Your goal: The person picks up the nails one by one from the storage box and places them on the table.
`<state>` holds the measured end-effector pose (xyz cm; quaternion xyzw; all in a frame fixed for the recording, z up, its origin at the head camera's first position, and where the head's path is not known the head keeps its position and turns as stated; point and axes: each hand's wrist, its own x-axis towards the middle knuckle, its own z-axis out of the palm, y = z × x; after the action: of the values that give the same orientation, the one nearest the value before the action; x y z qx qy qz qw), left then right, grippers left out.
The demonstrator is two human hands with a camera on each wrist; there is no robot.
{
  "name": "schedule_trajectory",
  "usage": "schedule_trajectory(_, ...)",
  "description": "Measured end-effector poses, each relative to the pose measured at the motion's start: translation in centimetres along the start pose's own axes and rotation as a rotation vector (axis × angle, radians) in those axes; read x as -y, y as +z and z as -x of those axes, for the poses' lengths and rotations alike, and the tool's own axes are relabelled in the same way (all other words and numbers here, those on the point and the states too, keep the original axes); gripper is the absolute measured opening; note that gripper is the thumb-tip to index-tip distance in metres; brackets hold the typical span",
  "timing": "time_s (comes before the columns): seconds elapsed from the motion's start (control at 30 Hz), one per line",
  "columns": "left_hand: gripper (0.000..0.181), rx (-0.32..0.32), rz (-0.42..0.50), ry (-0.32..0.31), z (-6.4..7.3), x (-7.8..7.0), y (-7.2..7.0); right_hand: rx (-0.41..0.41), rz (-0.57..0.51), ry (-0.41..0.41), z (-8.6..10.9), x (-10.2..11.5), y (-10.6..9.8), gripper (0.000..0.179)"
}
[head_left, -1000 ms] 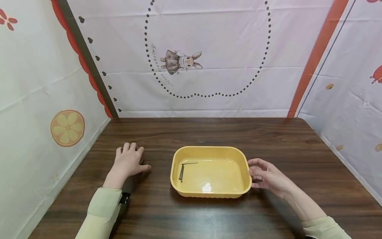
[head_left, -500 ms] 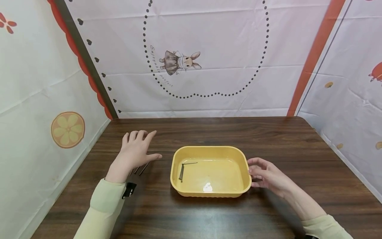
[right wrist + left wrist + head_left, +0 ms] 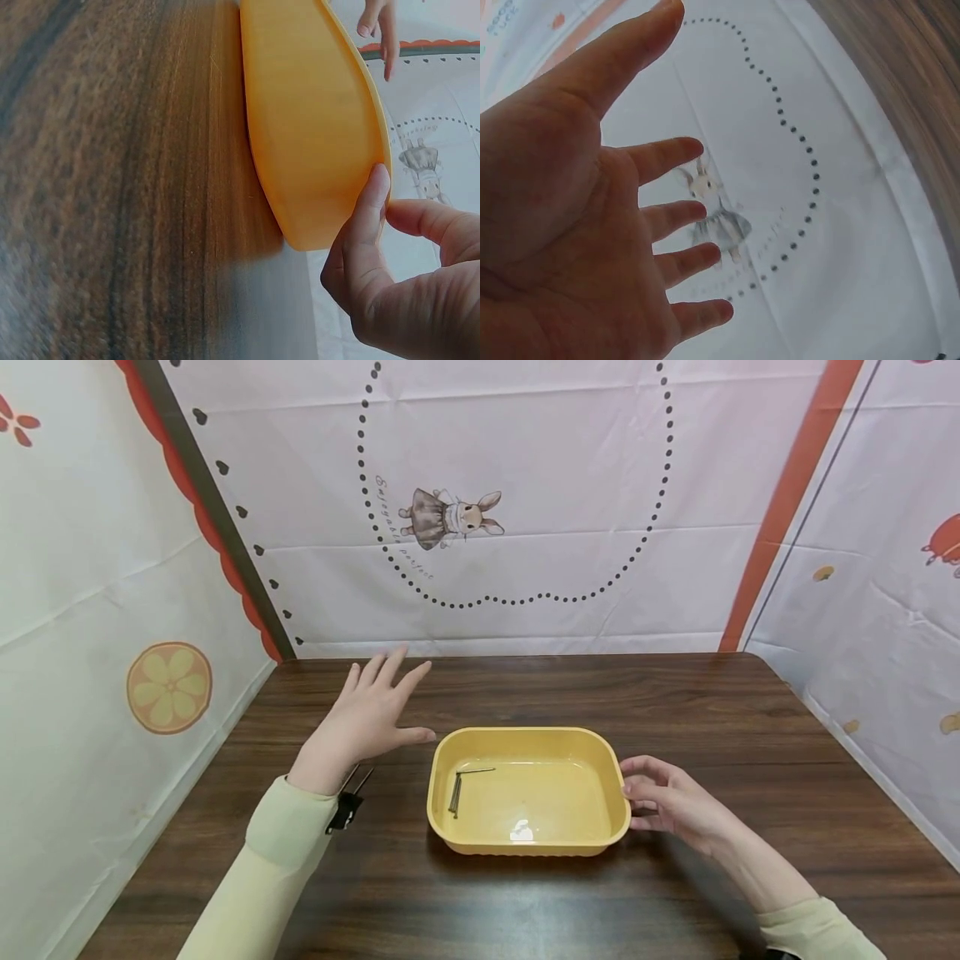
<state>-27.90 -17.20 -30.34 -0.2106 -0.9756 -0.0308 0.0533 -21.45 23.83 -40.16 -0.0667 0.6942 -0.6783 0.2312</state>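
Left hand (image 3: 366,720) farther forward, nearer yellow tray (image 3: 551,797), fingers (image 3: 412,680) wide; tray rim (image 3: 525,847) in grip of right hand (image 3: 678,803).

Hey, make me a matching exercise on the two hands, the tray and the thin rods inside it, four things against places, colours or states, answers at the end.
Column one:
1. left hand
2. right hand
3. tray
4. thin rods

Column two:
A. yellow
B. touching the rim
C. dark, inside at the left end
D. fingers spread, holding nothing

Pairs: 1-D, 2-B, 3-A, 4-C
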Motion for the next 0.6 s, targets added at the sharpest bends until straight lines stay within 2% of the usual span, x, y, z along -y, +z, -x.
schedule_trajectory(0.3, 0.098, 0.022, -0.069, 0.12, -1.7, -2.6, -0.9, 0.005, -0.008, 0.003, -0.1, 0.0, 0.0, 0.028)
schedule_trajectory(0.6, 0.099, -0.001, -0.173, 0.297, -3.2, -5.7, -1.0, 0.006, -0.006, 0.0, -0.1, 0.0, -0.1, 0.029)
